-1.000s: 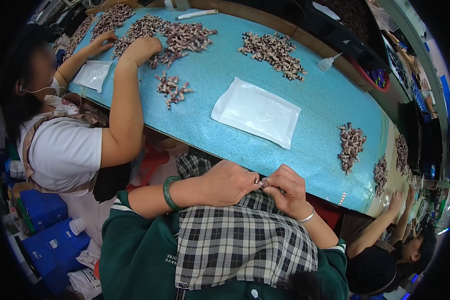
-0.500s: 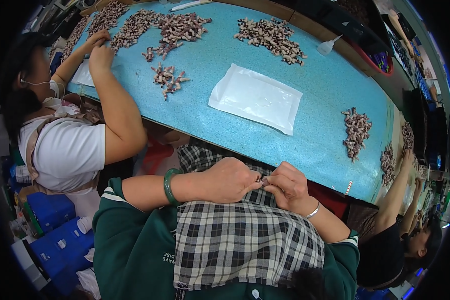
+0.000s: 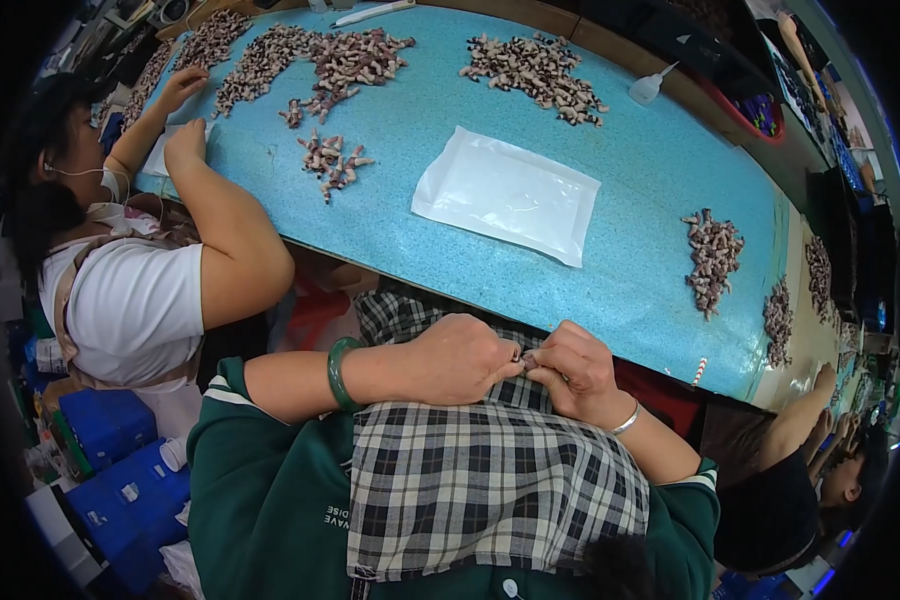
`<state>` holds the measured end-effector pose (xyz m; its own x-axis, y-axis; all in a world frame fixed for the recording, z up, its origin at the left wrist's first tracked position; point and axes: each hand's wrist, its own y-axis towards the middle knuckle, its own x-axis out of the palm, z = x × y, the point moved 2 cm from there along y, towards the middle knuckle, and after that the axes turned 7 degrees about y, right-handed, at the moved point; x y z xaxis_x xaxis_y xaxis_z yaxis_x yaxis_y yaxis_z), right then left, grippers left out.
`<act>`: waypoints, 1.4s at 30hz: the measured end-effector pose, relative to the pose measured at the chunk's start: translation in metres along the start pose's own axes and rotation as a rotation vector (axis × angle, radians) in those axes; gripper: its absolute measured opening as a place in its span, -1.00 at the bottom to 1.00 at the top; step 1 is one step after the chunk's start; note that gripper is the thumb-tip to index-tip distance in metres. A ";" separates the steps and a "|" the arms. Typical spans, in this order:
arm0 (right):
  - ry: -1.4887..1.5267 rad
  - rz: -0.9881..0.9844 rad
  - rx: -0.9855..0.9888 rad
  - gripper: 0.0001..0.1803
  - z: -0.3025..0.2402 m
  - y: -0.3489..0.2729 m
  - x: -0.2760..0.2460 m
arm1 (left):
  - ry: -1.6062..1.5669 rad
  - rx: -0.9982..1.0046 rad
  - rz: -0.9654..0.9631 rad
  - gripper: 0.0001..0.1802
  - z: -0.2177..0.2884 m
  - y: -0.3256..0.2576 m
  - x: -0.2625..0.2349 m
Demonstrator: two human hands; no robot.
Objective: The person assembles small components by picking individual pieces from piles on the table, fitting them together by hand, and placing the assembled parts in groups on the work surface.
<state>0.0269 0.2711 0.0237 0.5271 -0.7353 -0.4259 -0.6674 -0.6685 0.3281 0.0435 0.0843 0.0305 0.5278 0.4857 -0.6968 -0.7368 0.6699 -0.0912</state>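
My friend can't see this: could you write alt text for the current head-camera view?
A person's left hand and right hand pinch a small piece before a checked apron. Beyond, a blue table holds a white packet and mottled piles.

I'm in a workshop: co-workers (image 3: pixel 130 275) flank me, and the long blue bench (image 3: pixel 640 210) before me carries heaps of small pieces (image 3: pixel 535 78) and a squeeze bottle (image 3: pixel 646 91), with blue boxes (image 3: pixel 120 510) to my left.

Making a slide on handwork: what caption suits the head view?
Left hand and right hand meet at a small piece, by a blue table with a white packet and mottled piles.
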 end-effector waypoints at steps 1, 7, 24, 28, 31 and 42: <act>0.003 0.000 0.004 -0.79 0.000 0.000 0.000 | 0.002 -0.002 -0.005 -0.68 0.000 0.000 0.000; 0.008 -0.003 0.018 -0.81 0.002 -0.001 -0.001 | -0.001 -0.003 -0.003 -0.68 0.000 0.002 0.000; -0.070 0.191 0.135 -0.62 0.002 0.009 -0.023 | -0.374 -0.178 0.190 -0.69 -0.024 0.011 -0.008; -0.459 0.456 0.172 -0.66 0.032 -0.021 -0.084 | -0.790 -0.484 0.584 -0.65 -0.073 -0.011 -0.029; -0.923 0.486 0.202 -0.78 0.046 -0.037 -0.133 | -1.126 -0.432 0.951 -0.66 -0.120 -0.029 -0.051; -1.106 0.332 0.307 -0.87 0.061 -0.037 -0.148 | -1.540 -0.432 1.119 -0.79 -0.150 -0.028 -0.073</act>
<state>-0.0584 0.4118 0.0230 -0.3336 -0.2720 -0.9026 -0.8624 -0.2987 0.4088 -0.0379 -0.0541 -0.0229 -0.4933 0.6824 0.5394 -0.8587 -0.2828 -0.4274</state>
